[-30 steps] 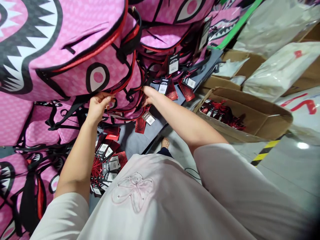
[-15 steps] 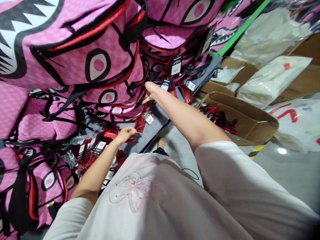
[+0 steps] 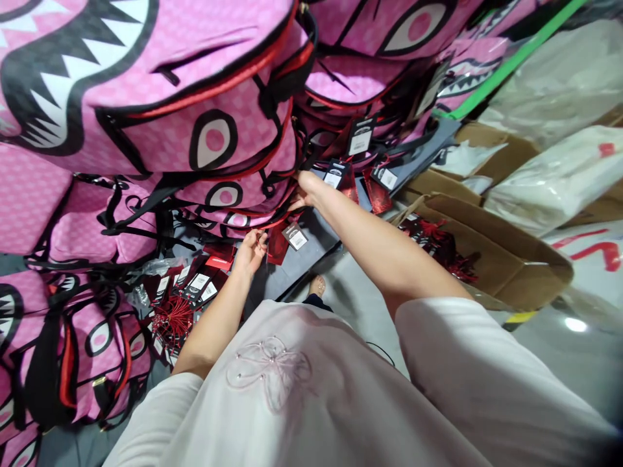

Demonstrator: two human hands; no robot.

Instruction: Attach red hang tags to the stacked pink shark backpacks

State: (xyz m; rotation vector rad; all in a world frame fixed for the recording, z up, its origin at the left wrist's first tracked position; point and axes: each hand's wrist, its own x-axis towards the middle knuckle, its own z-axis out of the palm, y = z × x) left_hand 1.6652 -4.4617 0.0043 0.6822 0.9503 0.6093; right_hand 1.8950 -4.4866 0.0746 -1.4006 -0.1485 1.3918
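A stack of pink backpacks [image 3: 195,97] with shark-mouth and eye prints fills the left and top. My right hand [image 3: 305,188] reaches into the stack and pinches a black and red strap at a bag's edge. My left hand [image 3: 251,250] is lower, its fingers curled at a red hang tag [image 3: 276,246] that dangles under the bags. Beside it hangs a black tag with a white label [image 3: 294,236]. More tags [image 3: 361,136] hang from the bags further back.
A heap of red and black hang tags with red strings [image 3: 187,295] lies below the bags at the left. An open cardboard box [image 3: 506,259] with red tags inside stands at the right. White plastic bags [image 3: 559,175] lie behind it. A bare foot [image 3: 317,284] shows on the grey floor.
My left hand dropped from the bag's strap to the tag heap, then rose to the dangling red tag. My right hand stayed at the strap. The view shifted slightly.
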